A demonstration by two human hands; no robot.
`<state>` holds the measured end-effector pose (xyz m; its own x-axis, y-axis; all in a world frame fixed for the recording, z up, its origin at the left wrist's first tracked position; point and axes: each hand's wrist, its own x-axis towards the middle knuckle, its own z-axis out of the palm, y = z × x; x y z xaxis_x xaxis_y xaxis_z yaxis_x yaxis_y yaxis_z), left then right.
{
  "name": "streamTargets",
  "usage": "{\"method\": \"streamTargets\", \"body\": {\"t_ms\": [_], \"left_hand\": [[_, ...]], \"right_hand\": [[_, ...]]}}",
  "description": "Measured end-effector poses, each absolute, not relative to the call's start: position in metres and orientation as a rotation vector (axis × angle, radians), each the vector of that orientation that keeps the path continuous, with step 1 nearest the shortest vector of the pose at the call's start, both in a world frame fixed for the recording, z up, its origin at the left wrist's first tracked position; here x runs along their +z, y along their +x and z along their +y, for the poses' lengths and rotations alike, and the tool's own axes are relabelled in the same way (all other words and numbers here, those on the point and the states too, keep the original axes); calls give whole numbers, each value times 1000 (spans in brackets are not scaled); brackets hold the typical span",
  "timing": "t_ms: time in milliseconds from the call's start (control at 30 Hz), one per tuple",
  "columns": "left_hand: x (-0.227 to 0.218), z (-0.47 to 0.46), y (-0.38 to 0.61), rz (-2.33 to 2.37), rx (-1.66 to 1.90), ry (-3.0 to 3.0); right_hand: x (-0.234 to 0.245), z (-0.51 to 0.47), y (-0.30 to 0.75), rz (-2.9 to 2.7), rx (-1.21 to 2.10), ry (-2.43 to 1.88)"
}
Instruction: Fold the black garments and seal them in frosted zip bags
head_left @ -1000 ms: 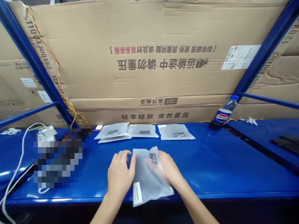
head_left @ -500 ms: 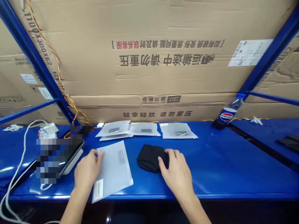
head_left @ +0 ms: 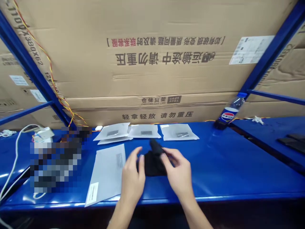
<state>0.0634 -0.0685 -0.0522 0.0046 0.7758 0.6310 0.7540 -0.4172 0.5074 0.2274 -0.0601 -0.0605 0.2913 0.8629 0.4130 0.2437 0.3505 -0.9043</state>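
Lying between the two hands, the black cloth sits on the blue shelf, toward its front edge. Directions are taken with twelve o'clock pointing away from the person. From the right hand the cloth bears between nine and ten o'clock; from the left hand it bears between two and three. Both hands are close to it, neither clearly nearer. A thick fold stands up from the cloth, its long axis running from eleven to five o'clock, the five o'clock end meeting the right hand.

The right grip is closed on that fold, thumb on the near side, fingers behind. The left grip is curved at the cloth's nine o'clock edge, thumb and forefinger a little apart, with dark fabric visible between them; whether it pinches the fabric or merely touches cannot be determined.

A flat frosted bag lies at nine o'clock from the cloth, its right edge running behind the left hand; contact there is not verifiable. Further frosted bags lie in a row around twelve o'clock, apart from both hands.
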Motion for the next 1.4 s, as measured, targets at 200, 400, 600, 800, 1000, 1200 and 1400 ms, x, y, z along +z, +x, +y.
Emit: {"method": "streamTargets", "body": {"t_ms": [200,400,600,800,1000,1200,1400], "left_hand": [[-72,-71,64,1543,940,2787],[-74,-75,43,1666,871,2856],[-64,-75,-5,1884,786,2617],[-44,-42,-14,1786,760,2361],[-31,-12,-10,1573,963,2371],[-2,-79,-15,1135,1294,2567],[5,-126,-10,1101,755,2620]], "right_hand": [[-92,-83,324,-1416,77,-1666],[-75,-77,295,-1854,68,-1348],[-77,-63,322,-1337,469,-1584],[-79,-45,342,-1429,327,-1702],[-62,-14,340,-1420,389,-1519],[-53,-57,377,-1462,649,-1259],[-55,-97,405,-2026,691,-1237]]}}
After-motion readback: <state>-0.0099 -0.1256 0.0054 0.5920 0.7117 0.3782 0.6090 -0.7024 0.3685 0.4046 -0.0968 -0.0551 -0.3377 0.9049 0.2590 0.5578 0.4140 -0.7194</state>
